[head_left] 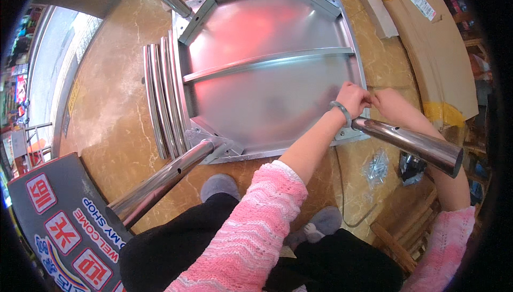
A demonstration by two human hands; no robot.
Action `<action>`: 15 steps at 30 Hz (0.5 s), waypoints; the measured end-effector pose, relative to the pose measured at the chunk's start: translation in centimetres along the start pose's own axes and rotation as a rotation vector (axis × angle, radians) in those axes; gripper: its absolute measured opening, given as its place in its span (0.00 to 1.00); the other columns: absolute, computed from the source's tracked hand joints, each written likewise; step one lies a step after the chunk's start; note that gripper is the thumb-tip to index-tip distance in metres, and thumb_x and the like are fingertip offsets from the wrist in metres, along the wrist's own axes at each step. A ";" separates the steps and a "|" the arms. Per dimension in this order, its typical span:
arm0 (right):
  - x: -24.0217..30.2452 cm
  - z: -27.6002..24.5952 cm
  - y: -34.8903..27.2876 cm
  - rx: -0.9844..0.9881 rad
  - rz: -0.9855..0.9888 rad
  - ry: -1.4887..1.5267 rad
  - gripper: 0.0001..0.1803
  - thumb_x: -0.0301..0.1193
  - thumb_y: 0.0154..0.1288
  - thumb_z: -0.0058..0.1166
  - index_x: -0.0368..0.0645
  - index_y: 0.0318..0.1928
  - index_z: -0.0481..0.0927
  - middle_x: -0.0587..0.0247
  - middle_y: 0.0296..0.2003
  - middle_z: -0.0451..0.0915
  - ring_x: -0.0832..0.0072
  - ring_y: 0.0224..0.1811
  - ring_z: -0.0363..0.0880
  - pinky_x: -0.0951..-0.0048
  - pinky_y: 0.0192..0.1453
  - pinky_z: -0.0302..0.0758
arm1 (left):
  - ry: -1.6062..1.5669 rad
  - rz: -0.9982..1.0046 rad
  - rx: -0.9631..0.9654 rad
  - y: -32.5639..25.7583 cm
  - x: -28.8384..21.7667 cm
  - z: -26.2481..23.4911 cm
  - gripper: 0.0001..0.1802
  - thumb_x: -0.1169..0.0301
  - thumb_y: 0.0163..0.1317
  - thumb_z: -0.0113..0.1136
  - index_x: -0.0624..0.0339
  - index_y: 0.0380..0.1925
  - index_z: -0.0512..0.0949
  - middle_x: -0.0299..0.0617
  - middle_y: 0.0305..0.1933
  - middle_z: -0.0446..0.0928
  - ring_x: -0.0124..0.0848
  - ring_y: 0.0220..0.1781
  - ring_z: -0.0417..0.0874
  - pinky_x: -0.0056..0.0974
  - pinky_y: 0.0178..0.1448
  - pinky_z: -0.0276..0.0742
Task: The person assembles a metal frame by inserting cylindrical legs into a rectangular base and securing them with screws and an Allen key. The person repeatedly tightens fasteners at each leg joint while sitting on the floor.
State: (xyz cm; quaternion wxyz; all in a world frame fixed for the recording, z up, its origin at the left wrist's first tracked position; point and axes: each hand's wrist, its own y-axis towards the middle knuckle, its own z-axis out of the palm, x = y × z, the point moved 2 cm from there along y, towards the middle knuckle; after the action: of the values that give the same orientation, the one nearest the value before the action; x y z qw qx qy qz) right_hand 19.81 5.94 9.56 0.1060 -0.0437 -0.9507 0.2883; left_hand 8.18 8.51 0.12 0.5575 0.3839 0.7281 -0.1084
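Upturned metal tabletop (262,105) on a marbled floor (109,110)
Silvery underside, reflecting red, with one cross-brace (267,60) and polished tubular legs (165,179); by the near-right leg (411,143), left hand (352,98) and right hand (390,102) meet, fingers curled; I cannot tell what they hold.

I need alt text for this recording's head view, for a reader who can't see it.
A person's left hand and right hand meet beside the near-right leg of a metal panel with a leg at each corner; whether they hold anything is hidden. Several metal tubes lie along its left edge, and cardboard lies to its right.
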 end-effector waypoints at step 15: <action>0.2 0.4 -0.7 -0.010 -0.217 -0.395 0.11 0.35 0.53 0.54 0.40 0.23 0.80 0.54 0.27 0.79 0.58 0.33 0.79 0.62 0.37 0.73 | 0.031 0.063 -0.046 0.0 0.7 0.6 0.02 0.71 0.43 0.62 0.56 0.19 0.80 0.41 0.25 0.75 0.44 0.34 0.73 0.44 0.39 0.68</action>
State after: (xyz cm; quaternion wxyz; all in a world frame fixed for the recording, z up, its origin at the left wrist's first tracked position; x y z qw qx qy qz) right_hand 19.45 5.13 9.66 -0.0520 0.1154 -0.9535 0.2736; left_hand 8.60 8.48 -0.77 0.5579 0.3952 0.7266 -0.0681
